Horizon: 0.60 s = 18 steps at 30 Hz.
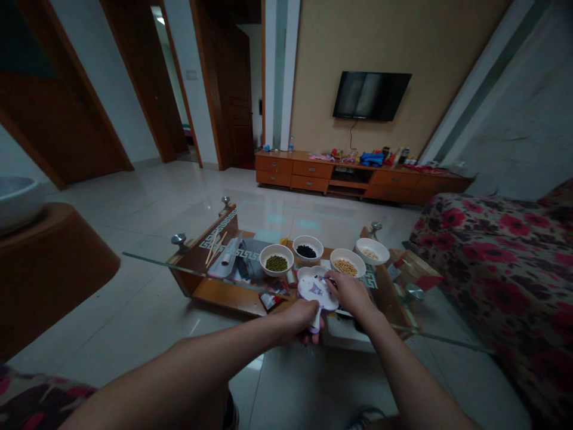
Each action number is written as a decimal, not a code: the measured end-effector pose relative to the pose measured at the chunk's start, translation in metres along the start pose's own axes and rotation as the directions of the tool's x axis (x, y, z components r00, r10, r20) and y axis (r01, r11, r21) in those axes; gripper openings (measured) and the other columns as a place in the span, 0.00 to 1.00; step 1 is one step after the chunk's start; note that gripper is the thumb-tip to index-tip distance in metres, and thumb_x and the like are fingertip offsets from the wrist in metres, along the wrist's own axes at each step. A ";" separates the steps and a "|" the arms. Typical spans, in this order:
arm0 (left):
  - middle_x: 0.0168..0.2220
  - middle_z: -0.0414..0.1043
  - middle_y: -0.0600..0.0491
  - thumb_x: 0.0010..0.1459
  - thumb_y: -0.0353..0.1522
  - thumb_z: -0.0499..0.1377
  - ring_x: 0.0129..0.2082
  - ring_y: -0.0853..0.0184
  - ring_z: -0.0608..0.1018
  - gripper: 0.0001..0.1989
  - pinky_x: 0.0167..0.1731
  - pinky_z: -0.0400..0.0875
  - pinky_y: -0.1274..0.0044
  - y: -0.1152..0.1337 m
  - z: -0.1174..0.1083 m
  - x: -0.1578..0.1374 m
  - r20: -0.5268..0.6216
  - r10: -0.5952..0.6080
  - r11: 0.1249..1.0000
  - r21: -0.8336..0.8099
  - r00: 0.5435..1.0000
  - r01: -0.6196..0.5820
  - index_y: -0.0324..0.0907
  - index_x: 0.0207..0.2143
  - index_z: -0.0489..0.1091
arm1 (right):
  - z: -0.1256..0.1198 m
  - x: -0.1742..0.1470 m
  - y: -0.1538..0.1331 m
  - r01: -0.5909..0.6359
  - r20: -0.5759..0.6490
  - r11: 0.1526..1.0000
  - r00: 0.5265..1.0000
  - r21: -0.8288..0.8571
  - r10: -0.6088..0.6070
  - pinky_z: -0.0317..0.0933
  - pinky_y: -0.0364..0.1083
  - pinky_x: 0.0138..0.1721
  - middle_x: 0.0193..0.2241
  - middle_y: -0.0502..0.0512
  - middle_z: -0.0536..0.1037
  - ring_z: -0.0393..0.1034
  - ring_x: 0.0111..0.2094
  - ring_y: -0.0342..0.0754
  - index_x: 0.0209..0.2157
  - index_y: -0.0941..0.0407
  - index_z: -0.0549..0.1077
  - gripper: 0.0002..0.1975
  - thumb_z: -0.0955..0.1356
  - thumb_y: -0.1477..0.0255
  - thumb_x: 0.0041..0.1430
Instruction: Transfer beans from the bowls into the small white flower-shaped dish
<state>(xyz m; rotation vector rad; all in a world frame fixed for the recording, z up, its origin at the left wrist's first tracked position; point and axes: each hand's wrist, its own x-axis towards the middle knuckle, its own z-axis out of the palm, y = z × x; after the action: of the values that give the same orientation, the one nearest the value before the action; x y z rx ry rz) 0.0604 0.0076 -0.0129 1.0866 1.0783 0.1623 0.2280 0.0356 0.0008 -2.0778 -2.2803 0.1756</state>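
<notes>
My left hand [302, 318] is wrapped round the handle of a small white dish with a purple rim [311, 294], which has a purple cartoon print on it. Over the dish's right side, my right hand [347, 291] is closed in a pinch. Small dark bits show by its fingertips; what it holds is too small to make out. Beyond the dish stand white bowls: green beans [276, 263] fill one, black beans [306, 251] another, yellow beans [345, 267] a third. A bowl farther right holds pale pieces [369, 254].
The bowls stand on a glass-topped coffee table [179, 263]. Wooden chopsticks [215, 249] and a clear plastic roll [230, 254] lie at its left. A cardboard box [414, 272] is by the flowered sofa [492, 263]. A long TV cabinet [311, 169] lines the far wall.
</notes>
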 end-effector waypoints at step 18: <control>0.13 0.63 0.53 0.62 0.36 0.36 0.10 0.72 0.59 0.22 0.15 0.52 0.79 0.001 0.002 -0.002 -0.003 0.009 1.000 -0.001 1.000 -0.009 0.40 0.26 0.65 | -0.012 0.024 -0.029 -0.071 -0.378 0.990 0.919 0.125 0.113 0.58 0.44 0.38 0.42 0.56 0.78 0.72 0.42 0.50 0.51 0.50 0.70 0.20 0.54 0.61 0.67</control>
<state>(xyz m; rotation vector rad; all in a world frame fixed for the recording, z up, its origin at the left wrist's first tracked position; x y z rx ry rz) 0.0616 0.0058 -0.0106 1.0906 1.0756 0.1715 0.1982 0.0571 0.0158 -1.9578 -1.9016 -0.0973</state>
